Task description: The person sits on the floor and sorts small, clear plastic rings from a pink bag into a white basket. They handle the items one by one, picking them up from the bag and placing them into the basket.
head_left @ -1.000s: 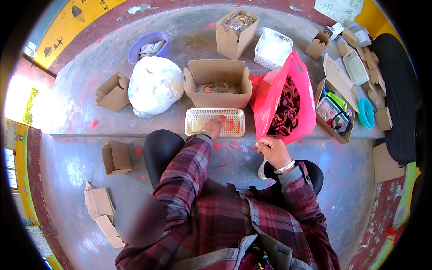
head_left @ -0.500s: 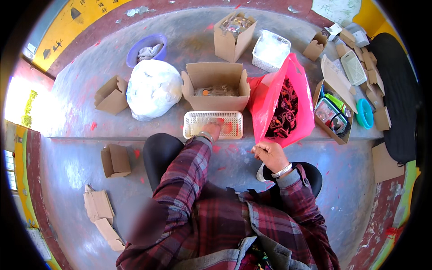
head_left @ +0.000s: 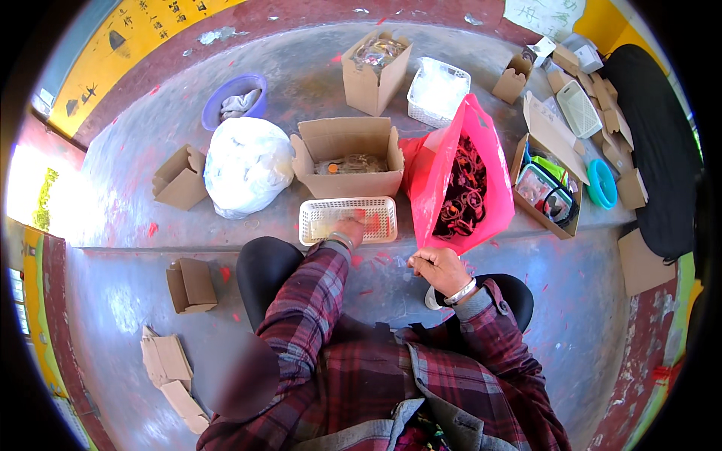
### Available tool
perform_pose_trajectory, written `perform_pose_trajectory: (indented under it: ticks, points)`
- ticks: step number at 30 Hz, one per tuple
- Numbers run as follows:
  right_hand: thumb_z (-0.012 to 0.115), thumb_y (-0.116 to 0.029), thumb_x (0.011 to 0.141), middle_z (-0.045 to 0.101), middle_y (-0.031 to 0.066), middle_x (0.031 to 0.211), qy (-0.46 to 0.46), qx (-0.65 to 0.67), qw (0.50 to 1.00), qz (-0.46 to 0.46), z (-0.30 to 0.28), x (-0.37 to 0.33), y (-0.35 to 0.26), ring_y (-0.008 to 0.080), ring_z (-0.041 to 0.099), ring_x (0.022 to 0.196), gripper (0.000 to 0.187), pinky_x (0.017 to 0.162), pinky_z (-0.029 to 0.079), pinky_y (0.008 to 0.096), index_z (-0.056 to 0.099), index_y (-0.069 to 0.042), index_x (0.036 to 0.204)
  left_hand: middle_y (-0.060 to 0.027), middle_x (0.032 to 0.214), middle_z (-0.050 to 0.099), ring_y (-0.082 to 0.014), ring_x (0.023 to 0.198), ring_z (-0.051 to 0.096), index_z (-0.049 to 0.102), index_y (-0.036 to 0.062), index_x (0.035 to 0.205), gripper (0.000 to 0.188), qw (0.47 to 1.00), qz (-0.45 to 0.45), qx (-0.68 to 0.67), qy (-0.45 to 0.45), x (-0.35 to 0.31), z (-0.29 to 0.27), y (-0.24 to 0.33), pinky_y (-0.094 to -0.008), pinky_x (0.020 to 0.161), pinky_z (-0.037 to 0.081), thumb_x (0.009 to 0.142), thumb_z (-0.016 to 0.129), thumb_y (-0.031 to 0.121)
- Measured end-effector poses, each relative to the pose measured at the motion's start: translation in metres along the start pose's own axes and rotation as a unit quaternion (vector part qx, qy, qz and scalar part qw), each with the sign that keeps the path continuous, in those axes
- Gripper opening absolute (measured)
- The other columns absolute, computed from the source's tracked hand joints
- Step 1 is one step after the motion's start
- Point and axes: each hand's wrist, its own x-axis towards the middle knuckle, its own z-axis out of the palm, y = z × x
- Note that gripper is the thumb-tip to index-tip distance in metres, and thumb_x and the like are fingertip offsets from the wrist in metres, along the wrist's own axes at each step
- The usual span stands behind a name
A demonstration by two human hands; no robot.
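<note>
My left hand (head_left: 348, 229) reaches into a shallow cream plastic basket (head_left: 303, 222) in front of my knees; its fingers are blurred and hard to make out. Some red shows beside them in the basket. My right hand (head_left: 444, 270) is closed, thumb against fingers, just below the lower edge of a bright pink plastic bag (head_left: 492, 177). Whatever it pinches is too small to name. The bag stands wide-mouthed and holds many dark red and black looped, cord-like pieces (head_left: 464, 192). Behind the basket is a cardboard box (head_left: 350, 185) with clear plastic packets inside.
A stuffed white bag (head_left: 247, 169), a purple basin (head_left: 212, 113) and a small carton (head_left: 180, 177) stand to the left. Farther back are a filled carton (head_left: 365, 86) and a white basket (head_left: 430, 114). At right sit an open box (head_left: 545, 218) and a turquoise basin (head_left: 602, 184). The raised step's edge (head_left: 150, 249) crosses before me.
The whole view has shifted slightly, so things appear a little lower and farther left. Both hands keep nearly the same places beside the basket and the pink bag.
</note>
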Motion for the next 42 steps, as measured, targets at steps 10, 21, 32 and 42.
perform_pose_trajectory:
  ticks: [10,21,32,42]
  points:
    - [0.054,-0.024,0.081,0.056,0.0101,0.058,-0.003,-0.023,1.0,0.001,0.002,0.0,-0.001,0.0205,0.056,0.053,0.025,0.052,0.041,0.0317,0.058,-0.001,0.072,-0.0112,0.099,0.062,-0.0277,0.097,0.057,0.065,0.0132,0.098,0.027,0.999,0.024,0.023,-0.02,-0.002,-0.004,0.006,-0.0384,0.082,0.044,0.081,0.045,0.016]
    - [0.054,-0.024,0.082,0.057,0.0093,0.058,-0.004,-0.03,1.0,-0.005,0.003,0.0,-0.005,0.019,0.058,0.053,0.025,0.052,0.042,0.0307,0.06,-0.002,0.072,-0.0089,0.099,0.06,-0.0234,0.101,0.052,0.065,0.0063,0.09,0.023,0.995,0.035,0.062,0.071,-0.012,-0.012,0.011,-0.0388,0.086,0.038,0.077,0.047,0.012]
    - [0.054,-0.024,0.082,0.058,0.0093,0.058,-0.009,-0.03,0.999,-0.01,0.006,0.002,0.002,0.0195,0.059,0.055,0.025,0.052,0.043,0.0308,0.061,-0.002,0.073,-0.0127,0.095,0.062,-0.0252,0.091,0.059,0.064,0.0046,0.091,0.025,0.998,0.008,0.058,0.023,0.01,0.015,0.003,-0.0414,0.085,0.037,0.077,0.044,0.012]
    - [0.054,-0.026,0.081,0.058,0.0096,0.059,-0.013,-0.031,0.999,0.001,0.007,0.002,0.003,0.0205,0.058,0.055,0.026,0.052,0.043,0.0311,0.061,-0.003,0.073,-0.0119,0.094,0.062,-0.0246,0.091,0.06,0.066,0.0072,0.089,0.025,0.997,0.016,0.061,0.053,0.005,0.008,0.005,-0.0432,0.092,0.032,0.078,0.044,0.013]
